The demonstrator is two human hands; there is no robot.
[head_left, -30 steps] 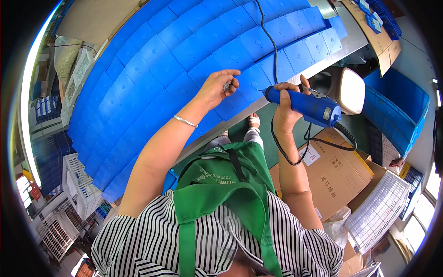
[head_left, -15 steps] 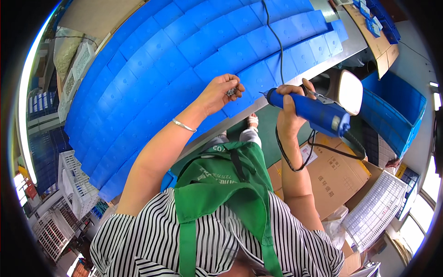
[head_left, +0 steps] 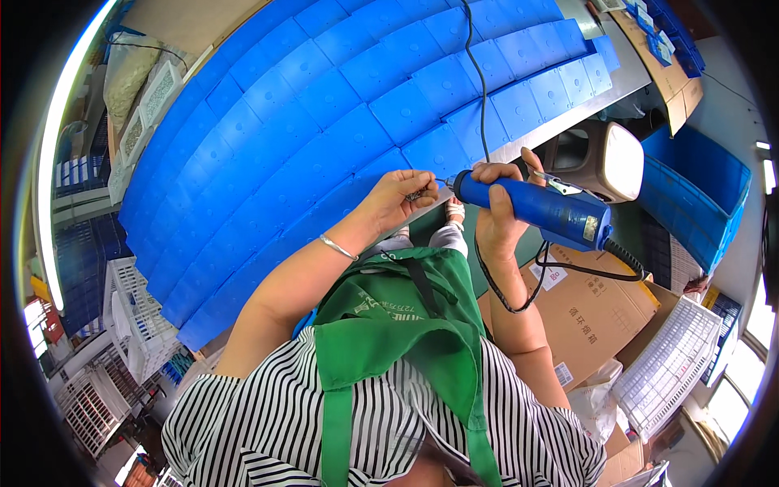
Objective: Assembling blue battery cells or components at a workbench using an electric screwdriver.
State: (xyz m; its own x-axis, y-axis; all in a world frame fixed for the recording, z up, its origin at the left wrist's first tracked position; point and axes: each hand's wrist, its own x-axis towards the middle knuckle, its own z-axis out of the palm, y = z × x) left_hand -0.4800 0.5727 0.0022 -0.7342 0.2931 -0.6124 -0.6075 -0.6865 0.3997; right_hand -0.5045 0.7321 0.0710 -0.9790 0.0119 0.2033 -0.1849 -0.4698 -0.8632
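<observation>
My right hand (head_left: 500, 217) is wrapped round a blue electric screwdriver (head_left: 544, 204), held nearly level with its bit pointing left. A dark cord leaves its back end and loops by my wrist. My left hand (head_left: 391, 201) is closed over small metal screws (head_left: 417, 195), partly hidden by the fingers. Thumb and fingertips are pinched right at the screwdriver's bit; whether a screw sits on the bit is too small to tell. Both hands hover over the near edge of a table covered with rows of flat blue plastic pieces (head_left: 324, 122).
Below right stand cardboard boxes (head_left: 596, 312) and a white plastic crate (head_left: 669, 365). A large blue bin (head_left: 698, 191) and a brown-and-white jug (head_left: 623, 162) are beyond the screwdriver. A black cable (head_left: 480, 77) runs across the blue pieces. White crates (head_left: 142, 316) stand at the left.
My left hand has moved right and down, bringing its fingertips to the screwdriver's bit. The screwdriver has shifted slightly left and is held more level.
</observation>
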